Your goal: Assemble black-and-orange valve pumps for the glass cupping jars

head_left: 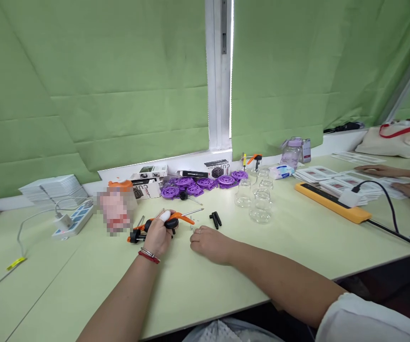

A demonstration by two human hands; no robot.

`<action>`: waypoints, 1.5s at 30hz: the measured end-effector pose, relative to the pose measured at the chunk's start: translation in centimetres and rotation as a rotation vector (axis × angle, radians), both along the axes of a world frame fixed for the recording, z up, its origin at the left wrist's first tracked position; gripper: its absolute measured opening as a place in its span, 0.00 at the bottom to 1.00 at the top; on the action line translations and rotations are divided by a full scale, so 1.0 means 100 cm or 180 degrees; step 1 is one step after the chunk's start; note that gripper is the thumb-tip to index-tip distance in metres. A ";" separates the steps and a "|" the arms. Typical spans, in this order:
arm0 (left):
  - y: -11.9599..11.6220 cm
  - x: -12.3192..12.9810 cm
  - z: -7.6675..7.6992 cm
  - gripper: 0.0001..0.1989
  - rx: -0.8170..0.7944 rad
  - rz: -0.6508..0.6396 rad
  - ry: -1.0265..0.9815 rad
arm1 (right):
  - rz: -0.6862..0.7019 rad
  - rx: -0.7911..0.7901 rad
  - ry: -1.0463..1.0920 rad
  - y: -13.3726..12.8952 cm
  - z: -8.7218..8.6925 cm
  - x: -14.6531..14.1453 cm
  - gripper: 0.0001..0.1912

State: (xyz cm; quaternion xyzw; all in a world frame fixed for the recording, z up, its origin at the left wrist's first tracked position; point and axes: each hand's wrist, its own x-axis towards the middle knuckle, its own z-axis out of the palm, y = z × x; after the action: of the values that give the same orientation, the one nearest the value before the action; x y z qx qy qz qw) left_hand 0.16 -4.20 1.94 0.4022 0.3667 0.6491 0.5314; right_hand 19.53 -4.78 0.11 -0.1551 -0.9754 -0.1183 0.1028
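Observation:
My left hand (159,236), its thumb tip wrapped in white, is closed around an orange-and-black lever part (180,217) with a round black knob. A thin metal rod (194,211) points right from beside it; whether it is in the hand I cannot tell. More orange-and-black parts (134,236) lie under and left of that hand. My right hand (210,244) rests on the table with its fingers curled, close to a small metal pin (191,223). Anything between those fingertips is hidden. Just beyond it lie black cylindrical pieces (215,219).
Purple round parts (191,184) and printed boxes (147,187) line the wall. Several glass jars (261,209) stand right of centre. An orange power strip (333,203) lies before stacked cards (361,183), near another person's hands (409,187). A white power strip (76,219) sits left.

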 end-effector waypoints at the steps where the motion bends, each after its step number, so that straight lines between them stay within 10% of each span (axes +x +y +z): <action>1: 0.000 0.000 0.000 0.09 0.0002 -0.0010 0.0010 | -0.0001 -0.0019 -0.0014 0.000 0.000 0.000 0.05; 18: -0.003 0.003 0.002 0.11 0.0005 -0.0020 0.0143 | 0.0183 -0.0008 -0.0039 -0.008 0.003 -0.001 0.07; 31: -0.017 0.044 -0.009 0.13 -0.0466 -0.0907 0.0021 | -0.0828 -0.1448 0.3387 -0.001 0.026 0.006 0.08; 45: -0.023 0.050 -0.014 0.14 -0.0557 -0.1458 -0.0200 | -0.1278 -0.1050 0.2830 0.007 0.031 0.010 0.08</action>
State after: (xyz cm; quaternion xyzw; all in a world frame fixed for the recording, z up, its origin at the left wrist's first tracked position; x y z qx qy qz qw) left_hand 5.14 -6.52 0.50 0.4070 0.3040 0.4896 0.7086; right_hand 20.49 -4.08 3.25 -0.3888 -0.7941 0.0970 0.4571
